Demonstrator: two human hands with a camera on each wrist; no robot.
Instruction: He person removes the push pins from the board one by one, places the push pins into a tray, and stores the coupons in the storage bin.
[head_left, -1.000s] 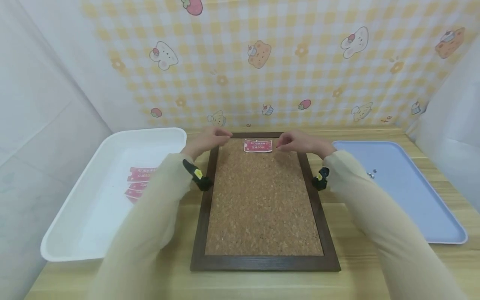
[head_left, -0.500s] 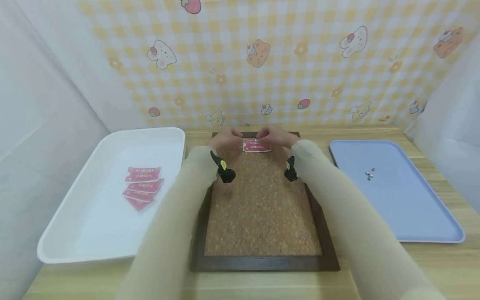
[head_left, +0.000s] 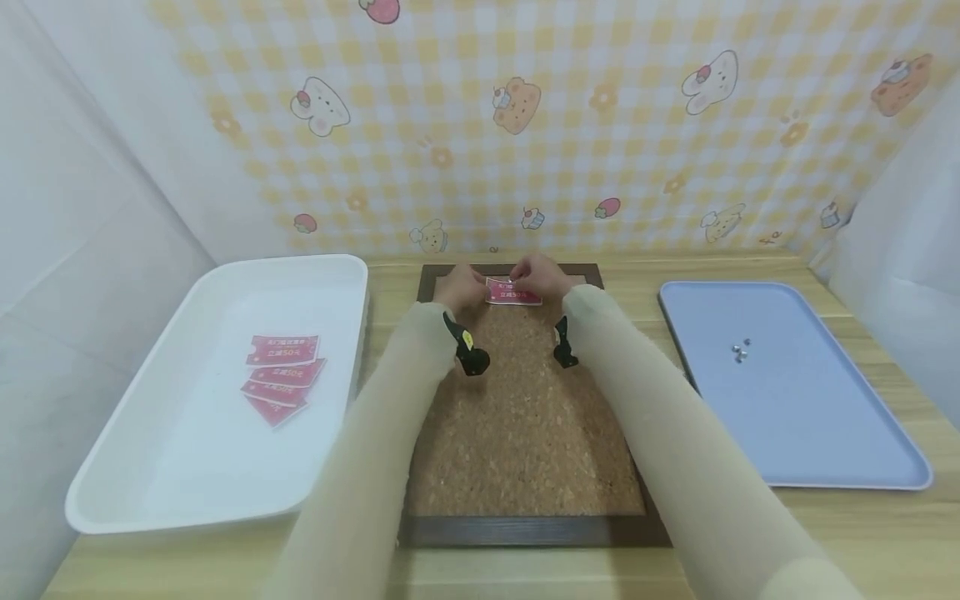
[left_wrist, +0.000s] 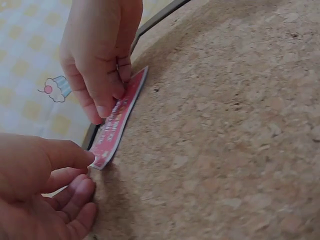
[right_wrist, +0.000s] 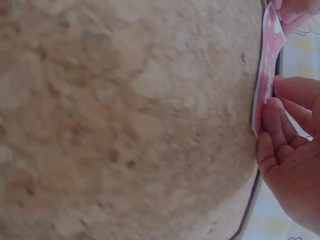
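A pink printed coupon (head_left: 504, 295) lies near the top edge of the dark-framed corkboard (head_left: 525, 433). My left hand (head_left: 462, 287) pinches its left end, which looks slightly bent in the right wrist view. At the coupon's upper middle, my right hand (head_left: 538, 277) has thumb and index finger together around a tiny silvery thumbtack (head_left: 511, 282), mostly hidden by the fingertips. In the left wrist view the right hand (left_wrist: 102, 55) leans over the coupon (left_wrist: 114, 131), and the left hand (left_wrist: 45, 185) is at its near end.
Left of the board, a white tray (head_left: 187, 467) holds several overlapping coupons (head_left: 281, 375). A blue tray (head_left: 810, 417) on the right holds several small silvery tacks (head_left: 739, 352). Behind the wooden table (head_left: 885, 567) rises a yellow checked cloth (head_left: 450, 117).
Both hands have moved inward from beside the coupon. The right hand has closed in on the tack at its top edge, and the left hand has come down to its left end.
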